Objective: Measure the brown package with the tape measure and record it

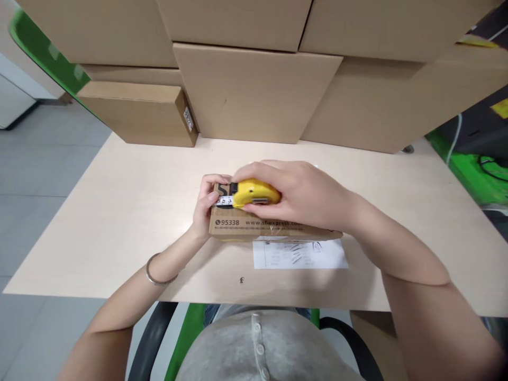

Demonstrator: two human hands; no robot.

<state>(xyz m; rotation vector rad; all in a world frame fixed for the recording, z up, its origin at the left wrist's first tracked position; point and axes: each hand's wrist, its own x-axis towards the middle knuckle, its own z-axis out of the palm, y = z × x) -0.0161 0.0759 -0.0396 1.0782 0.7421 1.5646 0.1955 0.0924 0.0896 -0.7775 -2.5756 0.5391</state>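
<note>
The right hand [304, 186] is gripping a rounded yellow plastic tape measure [256, 191] over a brown rectangular cardboard box [256, 223] with black print, while the left hand [203, 205], a silver bangle [150, 274] circling its wrist, is grasping the box's nine o'clock end, thumb resting by the tip of the short white numbered blade [225, 200]. The box is occupying the middle of the pale table [130, 227], partly covering a white printed paper sheet [278, 259] showing at its five o'clock. Farther out, a closed brown cardboard carton [135, 117] is standing at ten o'clock, and large plain cardboard boxes [254, 98] are lining the twelve o'clock side.
</note>
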